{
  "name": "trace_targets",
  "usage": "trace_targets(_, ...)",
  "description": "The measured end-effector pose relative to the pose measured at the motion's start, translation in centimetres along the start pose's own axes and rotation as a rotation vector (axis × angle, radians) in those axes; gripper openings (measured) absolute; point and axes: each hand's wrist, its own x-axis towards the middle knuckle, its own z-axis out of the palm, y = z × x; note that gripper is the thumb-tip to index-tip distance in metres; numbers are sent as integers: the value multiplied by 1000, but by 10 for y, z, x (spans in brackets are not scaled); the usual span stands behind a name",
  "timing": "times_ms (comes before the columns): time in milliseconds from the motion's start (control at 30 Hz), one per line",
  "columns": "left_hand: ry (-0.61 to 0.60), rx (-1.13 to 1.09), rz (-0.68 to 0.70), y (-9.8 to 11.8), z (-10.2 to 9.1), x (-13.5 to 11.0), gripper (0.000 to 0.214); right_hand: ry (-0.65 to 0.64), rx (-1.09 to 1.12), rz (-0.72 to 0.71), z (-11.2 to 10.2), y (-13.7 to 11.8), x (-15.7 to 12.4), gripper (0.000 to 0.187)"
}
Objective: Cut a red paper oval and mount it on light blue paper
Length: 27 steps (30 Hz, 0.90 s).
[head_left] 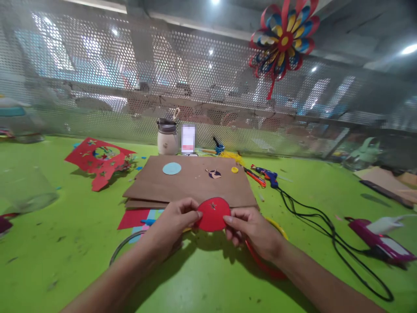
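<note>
Between my two hands is a red paper disc (213, 219) with a small star-shaped cutout near its upper edge. My left hand (182, 219) pinches the disc's left side between thumb and fingers. On the opposite side, my right hand (250, 228) grips the rim the same way. Just beyond lies a stack of brown cardboard (192, 187), bearing a light blue disc (172, 168), a small yellow disc (234, 170) and a dark round piece with a pinkish shape (214, 174). Red paper (128, 219) pokes out under the stack. Partly behind my right forearm is a red and yellow ring (276, 228).
Cut red paper (100, 158) lies left. A lidded cup (167, 139) and a phone (188, 138) stand behind the cardboard. To the right are a red cutter (256, 177), a blue glue gun (269, 175), its black cord and a purple power strip (381, 241). A paper flower (285, 41) hangs above.
</note>
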Motion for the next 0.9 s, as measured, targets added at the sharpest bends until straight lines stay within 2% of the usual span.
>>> trace_targets(100, 10, -55, 3, 2, 0, -2, 11, -71, -31, -28, 0, 0, -5, 31)
trace_targets(233, -74, -57, -26, 0, 1, -1, 10, -4, -37, -104, -5, 0, -10, 27)
trace_targets(367, -29, -23, -6, 0, 0, 1, 14, 15, -59, -27, -3, 3, -12, 29)
trace_targets(467, 28, -80, 16, 1, 1, 0, 21, 17, 62, 50, 5, 10, -12, 31)
trace_targets(567, 5, -156, 29, -3, 2, 0, 28, 61, 199, 64, 14, 18, -9, 31)
trace_targets(667, -65, -158, 18, -12, 0, 4, 22, 72, 245, 34, 17, 20, -9, 32)
trace_targets(767, -81, -115, 27, -19, -4, 9, 18, 56, 143, -18, 16, 14, -10, 32)
trace_targets(833, -102, -85, 23, -19, -4, 9, 13, 81, 57, -89, 14, 8, -10, 31)
trace_targets(900, -172, -30, -11, -15, -1, 6, 10, 116, 35, -139, 12, 2, -9, 31)
